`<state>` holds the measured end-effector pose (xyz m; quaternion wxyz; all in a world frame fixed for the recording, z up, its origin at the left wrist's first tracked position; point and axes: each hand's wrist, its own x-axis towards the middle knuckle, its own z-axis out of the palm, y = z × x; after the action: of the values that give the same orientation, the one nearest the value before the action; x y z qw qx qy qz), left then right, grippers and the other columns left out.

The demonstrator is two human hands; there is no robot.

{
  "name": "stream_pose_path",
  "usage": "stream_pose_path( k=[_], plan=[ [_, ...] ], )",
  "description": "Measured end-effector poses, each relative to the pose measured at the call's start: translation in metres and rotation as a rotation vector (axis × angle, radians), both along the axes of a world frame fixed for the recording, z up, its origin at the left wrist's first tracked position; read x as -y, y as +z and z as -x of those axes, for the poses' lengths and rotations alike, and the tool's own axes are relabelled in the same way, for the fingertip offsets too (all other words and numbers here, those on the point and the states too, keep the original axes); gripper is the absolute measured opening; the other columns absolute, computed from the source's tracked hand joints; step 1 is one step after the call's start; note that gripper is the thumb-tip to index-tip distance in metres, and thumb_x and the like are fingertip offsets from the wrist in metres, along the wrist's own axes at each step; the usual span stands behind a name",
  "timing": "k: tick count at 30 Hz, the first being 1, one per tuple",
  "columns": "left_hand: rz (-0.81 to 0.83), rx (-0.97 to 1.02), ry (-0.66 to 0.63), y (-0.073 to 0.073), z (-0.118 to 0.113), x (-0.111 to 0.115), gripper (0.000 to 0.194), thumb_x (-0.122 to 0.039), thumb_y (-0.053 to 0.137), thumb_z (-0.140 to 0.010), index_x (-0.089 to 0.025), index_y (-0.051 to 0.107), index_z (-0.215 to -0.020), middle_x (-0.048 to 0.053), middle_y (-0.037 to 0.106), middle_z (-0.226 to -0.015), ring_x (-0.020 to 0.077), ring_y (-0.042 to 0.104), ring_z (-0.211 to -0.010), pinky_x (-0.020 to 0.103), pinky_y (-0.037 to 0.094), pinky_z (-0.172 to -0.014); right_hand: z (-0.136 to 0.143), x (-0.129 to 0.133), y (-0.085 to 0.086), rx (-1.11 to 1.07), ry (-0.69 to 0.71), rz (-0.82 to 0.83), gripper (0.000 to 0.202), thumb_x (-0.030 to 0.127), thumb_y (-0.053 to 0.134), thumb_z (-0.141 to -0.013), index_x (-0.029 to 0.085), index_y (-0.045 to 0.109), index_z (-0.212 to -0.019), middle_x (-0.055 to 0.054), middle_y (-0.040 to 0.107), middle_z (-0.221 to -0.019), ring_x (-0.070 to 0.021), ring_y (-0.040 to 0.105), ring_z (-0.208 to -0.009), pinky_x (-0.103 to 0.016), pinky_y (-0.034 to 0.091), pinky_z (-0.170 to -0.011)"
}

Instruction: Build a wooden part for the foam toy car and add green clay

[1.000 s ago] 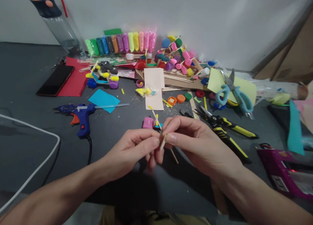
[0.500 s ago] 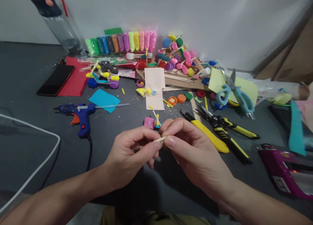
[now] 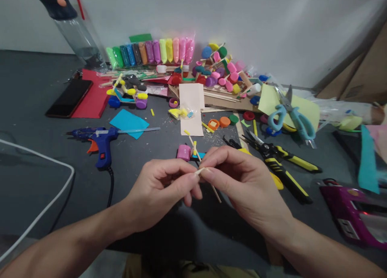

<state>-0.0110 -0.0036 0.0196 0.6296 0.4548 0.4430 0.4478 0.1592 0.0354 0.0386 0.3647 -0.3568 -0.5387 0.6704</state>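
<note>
Between the thumbs and fingertips of both hands is a small pale piece, mostly covered by the fingers. My left hand pinches its left end, and my right hand pinches its right end. Just beyond the fingertips, a small model with a pink-purple wheel, a blue strip and a yellow upright rests on the grey table. A thin wooden stick slants past the model and under my right hand, its lower end showing below the fingers.
A blue glue gun lies left, near a white cable. Pliers, a partly covered yellow cutter and blue-handled scissors lie right. Clay packets, bottle caps and a bottle are at the back.
My right hand has turned slightly and covers more of the yellow cutter. More of the wooden stick and the model's blue strip now shows. The small pale piece is still pinched between both hands.
</note>
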Motion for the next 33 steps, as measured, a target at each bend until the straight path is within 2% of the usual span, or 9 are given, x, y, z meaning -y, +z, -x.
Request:
stream_pose_path(
  k=[5, 14, 19, 33],
  plan=[
    [0.037, 0.145, -0.034, -0.0036, 0.0025, -0.0002, 0.025, -0.031, 0.057, -0.096, -0.014, 0.074, -0.091, 0.003, 0.072, -0.075, 0.0105, 0.064, -0.06, 0.022, 0.053, -0.061, -0.0045, -0.004, -0.0023, -0.012, 0.034, 0.056, 0.015, 0.03, 0.077, -0.085, 0.022, 0.069, -0.076, 0.003, 0.068, -0.068, -0.0113, 0.063, -0.066, -0.024, 0.051, -0.067],
    [0.118, 0.173, -0.126, -0.0031, 0.0018, -0.0031, 0.02, -0.029, 0.063, -0.094, -0.014, 0.072, -0.085, 0.002, 0.072, -0.068, 0.0078, 0.061, -0.052, 0.018, 0.05, -0.055, -0.0048, -0.0075, -0.0059, 0.025, -0.005, 0.094, 0.021, 0.03, 0.087, -0.073, 0.02, 0.069, -0.07, 0.004, 0.067, -0.07, -0.0094, 0.058, -0.066, -0.02, 0.047, -0.063],
    [0.154, 0.137, -0.17, -0.0053, 0.0026, -0.0026, 0.027, -0.033, 0.061, -0.094, -0.012, 0.071, -0.08, 0.004, 0.074, -0.07, 0.0086, 0.063, -0.052, 0.02, 0.049, -0.056, -0.0046, -0.0064, -0.0048, 0.009, 0.017, 0.104, 0.022, 0.033, 0.088, -0.072, 0.019, 0.07, -0.07, 0.003, 0.065, -0.065, -0.0101, 0.058, -0.063, -0.022, 0.048, -0.061],
    [0.19, 0.212, -0.214, -0.0081, 0.0042, -0.0049, 0.028, -0.037, 0.063, -0.093, -0.012, 0.072, -0.083, 0.004, 0.072, -0.067, 0.0093, 0.063, -0.051, 0.019, 0.049, -0.053, -0.0014, -0.0074, -0.0056, -0.03, 0.051, 0.162, 0.026, 0.034, 0.09, -0.068, 0.017, 0.071, -0.071, 0.003, 0.062, -0.062, -0.0093, 0.057, -0.058, -0.023, 0.048, -0.058]
  ],
)
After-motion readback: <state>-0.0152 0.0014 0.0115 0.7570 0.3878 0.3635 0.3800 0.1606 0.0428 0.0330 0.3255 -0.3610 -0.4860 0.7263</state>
